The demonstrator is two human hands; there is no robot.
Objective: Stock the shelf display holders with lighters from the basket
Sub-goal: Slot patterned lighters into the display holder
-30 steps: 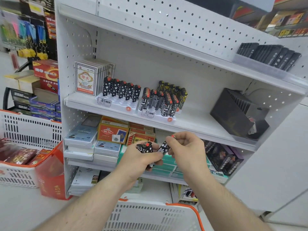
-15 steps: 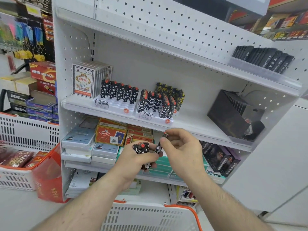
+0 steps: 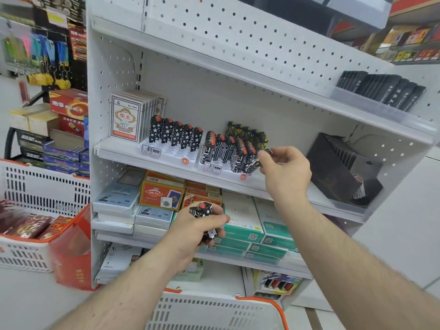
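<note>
While my right hand [image 3: 284, 171] pinches one lighter [image 3: 268, 152] at the right edge of the right-hand display holder [image 3: 223, 169] on the middle shelf [image 3: 133, 154], my left hand [image 3: 197, 228] grips a bunch of lighters [image 3: 204, 211] lower down; the white basket [image 3: 214, 310] sits below both arms

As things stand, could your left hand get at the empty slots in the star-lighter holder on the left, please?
Probably yes for the path: nothing stands between the left hand and the open front slots of the star-lighter holder. But that hand already grips a bunch of lighters, so its fingers are not free to place one.
</note>
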